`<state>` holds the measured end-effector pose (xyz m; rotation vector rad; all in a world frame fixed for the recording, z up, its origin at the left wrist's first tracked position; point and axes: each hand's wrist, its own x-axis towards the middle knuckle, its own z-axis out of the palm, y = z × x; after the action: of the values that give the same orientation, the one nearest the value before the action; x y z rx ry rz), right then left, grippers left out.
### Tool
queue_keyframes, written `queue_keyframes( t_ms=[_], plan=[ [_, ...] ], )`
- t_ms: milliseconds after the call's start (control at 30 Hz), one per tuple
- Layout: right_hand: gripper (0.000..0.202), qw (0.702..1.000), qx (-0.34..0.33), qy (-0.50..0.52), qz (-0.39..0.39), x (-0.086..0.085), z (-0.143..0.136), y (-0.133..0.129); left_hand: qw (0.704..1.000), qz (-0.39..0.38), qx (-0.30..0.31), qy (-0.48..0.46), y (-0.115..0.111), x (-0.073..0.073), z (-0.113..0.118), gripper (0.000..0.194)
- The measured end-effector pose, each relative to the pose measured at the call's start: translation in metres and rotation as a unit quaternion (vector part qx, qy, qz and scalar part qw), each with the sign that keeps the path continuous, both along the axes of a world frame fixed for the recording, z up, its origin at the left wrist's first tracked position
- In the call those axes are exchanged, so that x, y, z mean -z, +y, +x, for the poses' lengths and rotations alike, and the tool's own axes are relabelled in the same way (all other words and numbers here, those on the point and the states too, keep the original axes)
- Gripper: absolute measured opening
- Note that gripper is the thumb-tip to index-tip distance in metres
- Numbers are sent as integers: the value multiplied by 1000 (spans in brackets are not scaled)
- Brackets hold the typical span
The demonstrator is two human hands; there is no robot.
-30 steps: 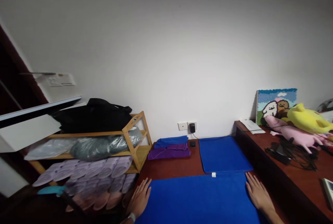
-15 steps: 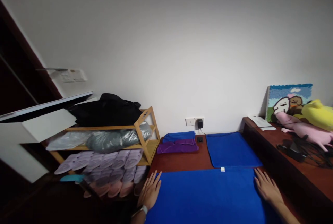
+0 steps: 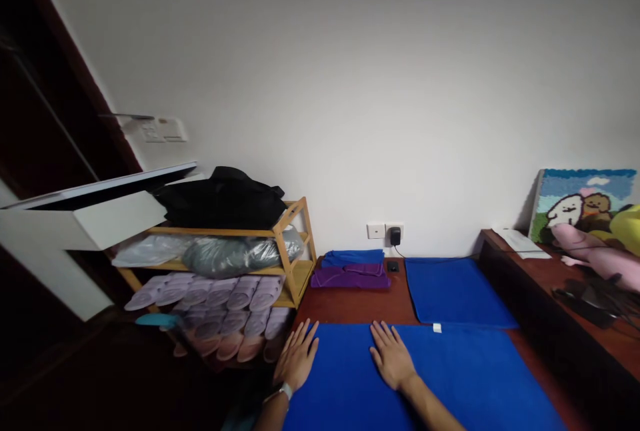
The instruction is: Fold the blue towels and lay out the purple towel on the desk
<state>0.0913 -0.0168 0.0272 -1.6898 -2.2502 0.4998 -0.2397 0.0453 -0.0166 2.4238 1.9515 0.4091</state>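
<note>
A large blue cloth point(image 3: 470, 377) with a small white tag point(image 3: 437, 328) lies spread flat on the reddish-brown tabletop point(image 3: 360, 305). At the cloth's far left corner rests my left hand point(image 3: 297, 356), fingers stretched out, a watch on its wrist. My right hand point(image 3: 393, 357) lies open and flat on the cloth near its far edge, left of the tag. Beyond that edge a second blue cloth point(image 3: 455, 291) lies flat. Folded blue cloth point(image 3: 353, 257) and purple cloth point(image 3: 350, 276) sit together by the wall.
On the left stands a wooden rack point(image 3: 295, 251) with a black bag point(image 3: 225, 197), plastic-wrapped items and several slippers point(image 3: 240, 291). A black plug point(image 3: 395, 236) sits in the wall socket. The raised ledge point(image 3: 530, 271) at right carries a pink plush toy point(image 3: 585, 247) and a picture point(image 3: 590, 191).
My right hand has moved left across the large cloth, from its right edge to nearer my left hand. My left hand stays at the left corner. The view has shifted slightly right-to-left.
</note>
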Motion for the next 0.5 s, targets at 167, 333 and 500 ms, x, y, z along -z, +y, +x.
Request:
queue_keyframes(
  t_ms=[167, 333, 500],
  plan=[
    [68, 996, 83, -20, 12, 27, 116, -24, 1000, 12, 1, 0, 1, 2, 1, 54],
    [71, 983, 175, -42, 36, 58, 268, -56, 1000, 4, -5, 10, 3, -1, 2, 55],
    [81, 957, 275, -90, 8, 79, 352, -67, 1000, 9, -8, 12, 5, 0, 1, 53]
  ],
)
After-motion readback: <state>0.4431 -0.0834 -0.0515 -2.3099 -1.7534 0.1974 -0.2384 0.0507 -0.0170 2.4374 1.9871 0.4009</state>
